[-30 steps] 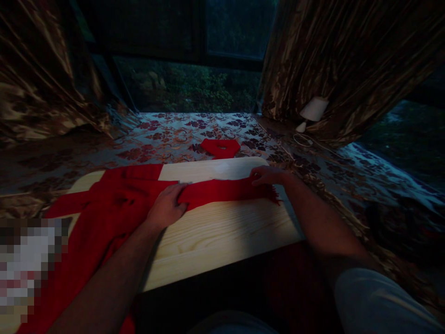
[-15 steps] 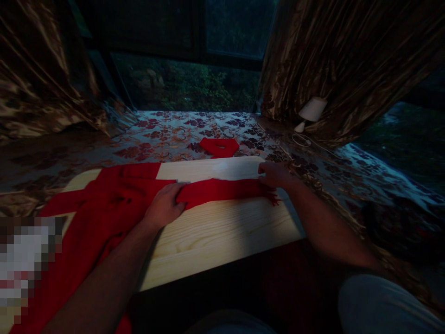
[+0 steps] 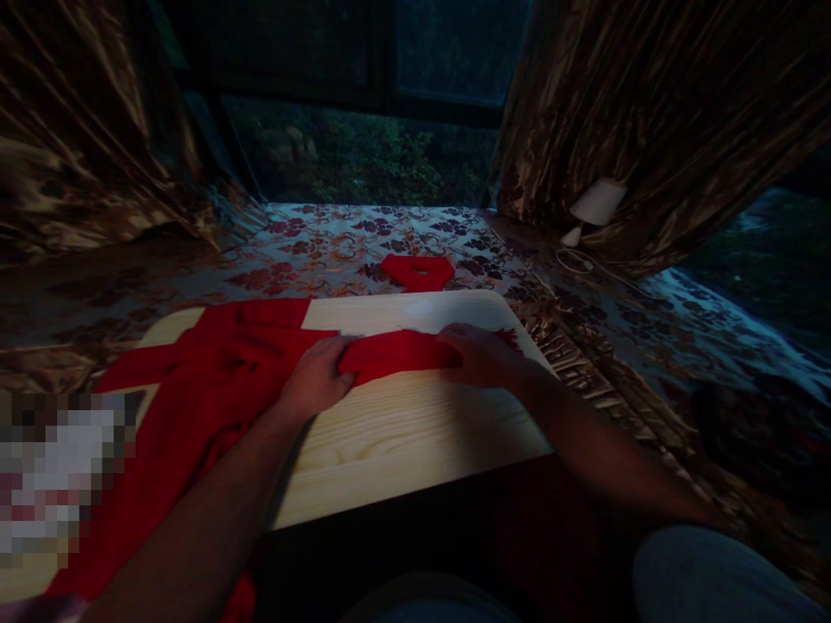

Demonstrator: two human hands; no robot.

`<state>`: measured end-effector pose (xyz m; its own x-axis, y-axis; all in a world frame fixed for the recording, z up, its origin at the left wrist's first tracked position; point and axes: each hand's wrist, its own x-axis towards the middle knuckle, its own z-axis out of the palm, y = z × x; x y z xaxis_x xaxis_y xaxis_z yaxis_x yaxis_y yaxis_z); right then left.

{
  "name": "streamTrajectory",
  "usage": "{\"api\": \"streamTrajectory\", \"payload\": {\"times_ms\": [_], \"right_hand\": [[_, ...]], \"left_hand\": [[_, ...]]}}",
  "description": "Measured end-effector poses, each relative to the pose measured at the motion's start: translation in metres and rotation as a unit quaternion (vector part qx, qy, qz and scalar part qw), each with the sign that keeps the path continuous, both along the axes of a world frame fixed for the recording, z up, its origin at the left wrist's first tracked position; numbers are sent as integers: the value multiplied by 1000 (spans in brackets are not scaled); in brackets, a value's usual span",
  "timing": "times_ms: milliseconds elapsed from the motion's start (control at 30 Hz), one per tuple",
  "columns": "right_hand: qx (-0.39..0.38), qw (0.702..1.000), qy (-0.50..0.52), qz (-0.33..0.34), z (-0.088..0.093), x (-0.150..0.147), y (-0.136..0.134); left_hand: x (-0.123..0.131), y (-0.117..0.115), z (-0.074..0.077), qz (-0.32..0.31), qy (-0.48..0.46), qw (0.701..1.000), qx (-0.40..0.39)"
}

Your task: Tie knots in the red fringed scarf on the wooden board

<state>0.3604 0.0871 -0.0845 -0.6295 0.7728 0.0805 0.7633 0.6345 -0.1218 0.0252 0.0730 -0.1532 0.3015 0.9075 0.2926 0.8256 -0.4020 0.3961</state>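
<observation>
A red scarf [image 3: 214, 381] lies across a pale wooden board [image 3: 402, 433]. One narrow end of it stretches right over the bare wood. My left hand [image 3: 318, 381] lies flat on the scarf near the middle of the board, fingers pressed on the cloth. My right hand [image 3: 477, 355] rests palm down on the scarf's far right end, covering most of the fringe, fingers stretched out. A small folded red cloth [image 3: 416, 271] lies beyond the board on the patterned cover.
The board sits on a floral bedspread [image 3: 312, 251]. Brown curtains [image 3: 649, 112] hang at both sides of a dark window [image 3: 363, 156]. A small white lamp [image 3: 594, 208] with a cord stands at the right. A blurred patch covers the lower left.
My right hand has slid left along the scarf's end, from the board's right edge toward my left hand. The left hand has stayed in place. The view shifted slightly.
</observation>
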Motion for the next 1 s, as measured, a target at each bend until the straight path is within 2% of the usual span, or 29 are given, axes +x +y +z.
{"api": "streamTrajectory", "payload": {"times_ms": [67,200,333,433,500,600,667,733,833,967,1000], "right_hand": [[20,1000,7,21,-12,-22,-7],[30,999,-30,-25,-29,-42,-7],[5,994,-14,-110,-29,-33,5],[-7,975,103,-195,-24,-21,15],[10,947,210,-243,-21,-12,24],[45,879,356,-315,-20,4,40],[45,825,423,-371,-21,17,51],[29,786,457,-416,-23,34,62],[21,765,469,-442,-29,62,76],[67,723,481,-490,-37,96,84],[77,725,465,-503,-38,101,83]], "left_hand": [[0,0,-1,-1,-4,1000,2],[0,-1,-1,-1,-17,1000,-3],[1,-1,-1,4,-28,1000,-1],[3,-1,0,16,-41,999,-1],[5,-2,2,24,-51,998,-7],[7,-4,5,30,-58,998,-16],[8,-6,6,24,-51,998,-17],[7,-5,5,12,-30,999,-14],[6,-3,1,-9,8,1000,-10],[5,-2,0,-21,13,1000,-9],[6,-2,0,-21,10,1000,-9]]}}
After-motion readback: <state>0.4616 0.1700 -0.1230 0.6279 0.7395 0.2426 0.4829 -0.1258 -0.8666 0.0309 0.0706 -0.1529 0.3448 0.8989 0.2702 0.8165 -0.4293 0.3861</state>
